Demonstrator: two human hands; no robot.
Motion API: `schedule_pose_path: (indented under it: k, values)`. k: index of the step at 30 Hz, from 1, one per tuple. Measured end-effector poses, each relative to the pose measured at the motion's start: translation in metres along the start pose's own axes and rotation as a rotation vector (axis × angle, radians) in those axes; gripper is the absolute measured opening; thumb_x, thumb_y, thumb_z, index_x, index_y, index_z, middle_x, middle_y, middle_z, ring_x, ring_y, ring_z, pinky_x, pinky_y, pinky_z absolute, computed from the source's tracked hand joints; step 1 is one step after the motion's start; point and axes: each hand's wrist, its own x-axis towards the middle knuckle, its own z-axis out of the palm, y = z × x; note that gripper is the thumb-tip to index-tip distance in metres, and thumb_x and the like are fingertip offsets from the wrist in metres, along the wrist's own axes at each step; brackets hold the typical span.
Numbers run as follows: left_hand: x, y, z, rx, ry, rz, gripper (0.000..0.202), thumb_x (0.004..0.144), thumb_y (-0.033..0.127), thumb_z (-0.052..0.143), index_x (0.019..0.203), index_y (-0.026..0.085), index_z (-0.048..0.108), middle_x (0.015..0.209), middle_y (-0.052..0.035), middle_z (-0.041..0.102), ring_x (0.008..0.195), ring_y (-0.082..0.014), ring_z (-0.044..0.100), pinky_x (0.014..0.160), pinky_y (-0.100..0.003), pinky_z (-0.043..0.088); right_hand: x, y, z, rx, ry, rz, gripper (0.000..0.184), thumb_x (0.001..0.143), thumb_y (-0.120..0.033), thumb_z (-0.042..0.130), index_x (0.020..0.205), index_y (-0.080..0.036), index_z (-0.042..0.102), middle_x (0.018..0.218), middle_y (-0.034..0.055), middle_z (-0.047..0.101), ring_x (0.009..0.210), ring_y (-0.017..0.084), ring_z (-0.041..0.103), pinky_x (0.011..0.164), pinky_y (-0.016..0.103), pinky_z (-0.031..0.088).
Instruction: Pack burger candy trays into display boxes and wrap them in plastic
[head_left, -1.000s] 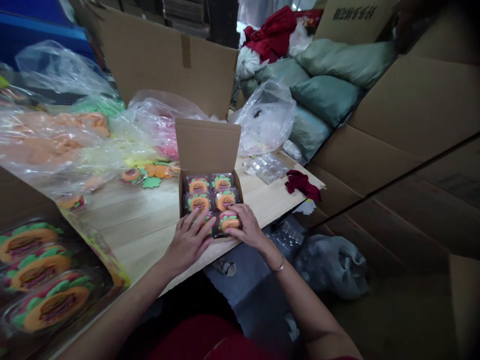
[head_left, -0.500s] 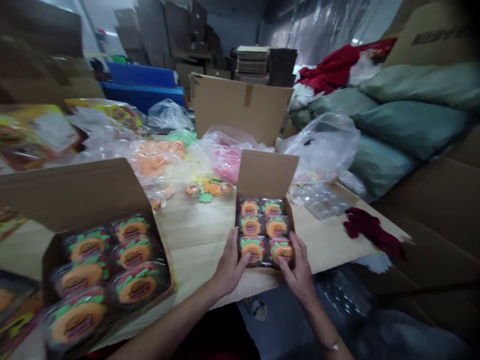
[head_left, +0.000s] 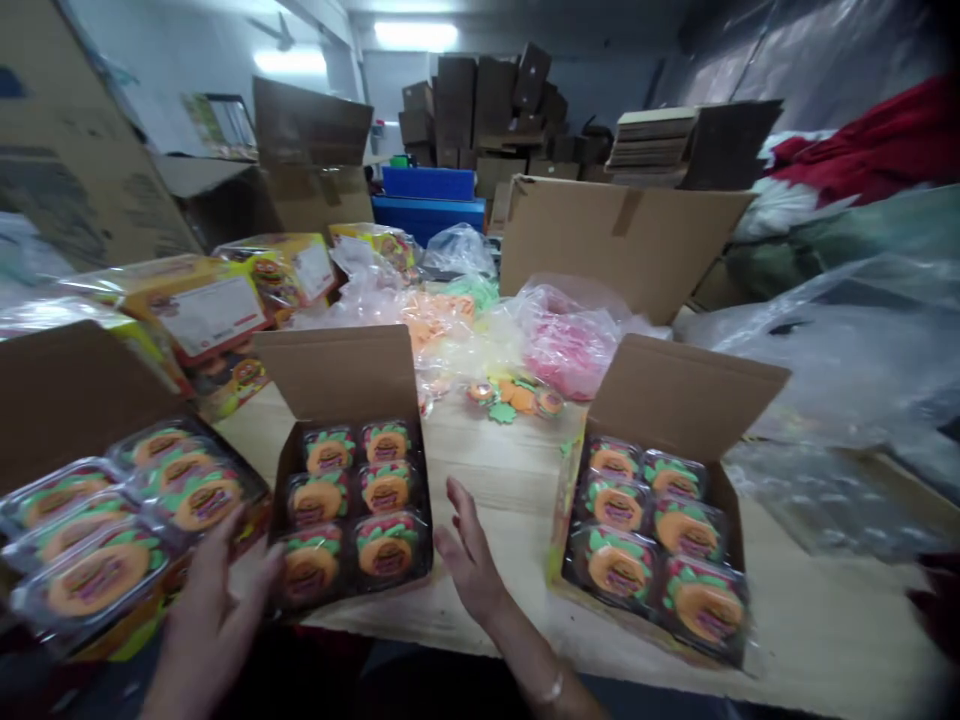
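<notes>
Three open cardboard boxes stand side by side on the table, each holding several clear plastic packs with burger-shaped pieces in orange, green and red. My left hand (head_left: 214, 605) is slightly blurred, fingers and thumb apart, between the left box (head_left: 56, 385) and the middle box (head_left: 349, 370). Its thumb overlaps the middle box's front left corner; whether it touches is unclear. Just right of the middle box, my right hand (head_left: 474, 565) is empty, with its fingers apart. The right box (head_left: 690, 395) stands apart from both hands, its lid raised.
Behind the boxes lie loose foam pieces (head_left: 517, 397) and plastic bags of orange, yellow and pink pieces (head_left: 566, 340). A large carton (head_left: 615, 235) rises at the back. Clear plastic trays (head_left: 847, 500) lie at the right. Yellow printed boxes (head_left: 202, 310) stand at the left.
The view has swung left, bringing a third box in. My hands have let go of the box they held, now at the right, and moved to the boxes left of it.
</notes>
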Motion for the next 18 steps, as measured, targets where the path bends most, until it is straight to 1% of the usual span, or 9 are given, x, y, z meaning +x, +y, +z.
schedule_pose_path:
  k: [1,3,5,7,9,12,15,16,18]
  values:
    - [-0.010,-0.010,0.007,-0.078,-0.042,-0.088,0.073,0.084,0.064,0.054,0.144,0.024,0.042,0.149,-0.0105,0.046,0.137,-0.0391,0.041,0.115,-0.064,0.028,0.010,0.009,0.014,0.057,-0.032,0.040,0.068,0.095,-0.055,0.048,0.151,-0.019,0.031,0.152,0.0146,0.041,0.140,0.026,0.040,0.111,0.046,0.042]
    - [-0.031,-0.018,0.022,-0.232,-0.104,-0.162,0.072,0.089,0.059,0.049,0.149,0.023,0.035,0.155,-0.0113,0.038,0.143,-0.0358,0.032,0.118,-0.060,0.022,0.018,0.023,0.030,0.118,-0.056,0.092,0.073,0.094,-0.059,0.047,0.152,-0.019,0.029,0.155,0.0132,0.036,0.144,0.025,0.035,0.115,0.047,0.036]
    - [-0.052,-0.015,0.037,-0.339,-0.168,-0.159,0.069,0.093,0.052,0.048,0.153,0.026,0.028,0.159,-0.0091,0.032,0.147,-0.0315,0.026,0.120,-0.056,0.020,0.010,0.032,0.025,0.130,-0.011,0.131,0.071,0.094,-0.060,0.046,0.153,-0.022,0.031,0.157,0.0091,0.034,0.146,0.023,0.030,0.118,0.047,0.030]
    - [-0.071,-0.006,0.050,-0.390,-0.273,-0.133,0.069,0.094,0.047,0.049,0.155,0.029,0.021,0.161,-0.0077,0.026,0.148,-0.0295,0.023,0.119,-0.055,0.022,-0.008,0.039,0.003,0.116,0.067,0.179,0.068,0.094,-0.059,0.046,0.152,-0.026,0.034,0.157,0.0054,0.034,0.147,0.022,0.028,0.119,0.046,0.029]
    - [-0.090,0.003,0.066,-0.409,-0.352,-0.073,0.071,0.095,0.045,0.048,0.156,0.032,0.014,0.163,-0.0074,0.019,0.149,-0.0296,0.019,0.119,-0.056,0.022,-0.028,0.047,-0.028,0.098,0.150,0.233,0.067,0.093,-0.060,0.047,0.150,-0.027,0.037,0.156,0.0048,0.038,0.147,0.022,0.029,0.119,0.046,0.030]
    - [-0.108,0.010,0.094,-0.434,-0.371,0.099,0.079,0.093,0.046,0.050,0.157,0.034,0.005,0.164,-0.0088,0.013,0.150,-0.0327,0.015,0.119,-0.059,0.020,-0.051,0.060,-0.069,0.063,0.280,0.309,0.072,0.088,-0.067,0.048,0.146,-0.024,0.046,0.150,0.0077,0.046,0.144,0.028,0.034,0.116,0.050,0.034]
    - [-0.104,0.012,0.113,-0.459,-0.466,0.249,0.085,0.092,0.048,0.051,0.156,0.033,-0.002,0.165,-0.0110,0.009,0.150,-0.0352,0.012,0.118,-0.062,0.019,-0.058,0.071,-0.089,-0.022,0.421,0.316,0.075,0.085,-0.071,0.046,0.144,-0.025,0.049,0.142,0.0084,0.055,0.139,0.032,0.042,0.111,0.052,0.043]
    - [-0.099,0.013,0.115,-0.470,-0.503,0.281,0.086,0.092,0.049,0.051,0.156,0.033,-0.004,0.165,-0.0115,0.008,0.150,-0.0355,0.011,0.118,-0.062,0.019,-0.057,0.073,-0.092,-0.058,0.452,0.300,0.076,0.084,-0.072,0.045,0.145,-0.027,0.047,0.140,0.0078,0.057,0.137,0.033,0.045,0.108,0.054,0.046]
    - [-0.087,0.016,0.110,-0.493,-0.567,0.301,0.087,0.092,0.051,0.049,0.156,0.031,-0.006,0.164,-0.0123,0.009,0.150,-0.0352,0.014,0.118,-0.060,0.021,-0.054,0.074,-0.095,-0.136,0.483,0.255,0.076,0.083,-0.074,0.042,0.148,-0.033,0.042,0.138,0.0047,0.059,0.132,0.034,0.050,0.101,0.055,0.051]
